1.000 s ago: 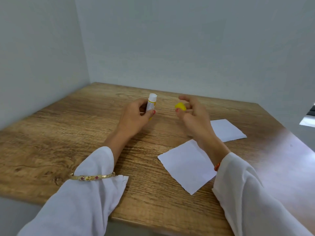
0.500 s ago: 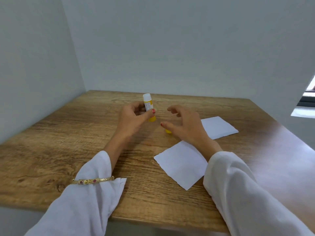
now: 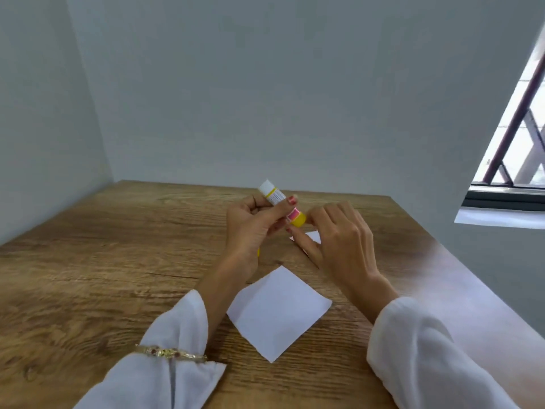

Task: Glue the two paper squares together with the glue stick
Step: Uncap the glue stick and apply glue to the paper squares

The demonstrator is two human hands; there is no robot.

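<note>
My left hand (image 3: 250, 228) grips the uncapped glue stick (image 3: 275, 196), tilted with its white tip up and to the left. My right hand (image 3: 339, 240) pinches the stick's yellow base (image 3: 297, 219) between thumb and forefinger. A sliver of the yellow cap (image 3: 258, 251) shows on the table behind my left wrist. One white paper square (image 3: 278, 312) lies flat between my forearms. The second paper square (image 3: 314, 237) lies farther back, mostly hidden under my right hand.
The wooden table (image 3: 88, 261) stands in a corner, with grey walls to the left and behind. A window (image 3: 519, 143) with bars is at the upper right. My white sleeves and a gold bracelet (image 3: 171, 352) cover the near edge.
My right hand has set the yellow cap down on the table and moved to the stick's base. My left hand has tilted the stick. The view has risen.
</note>
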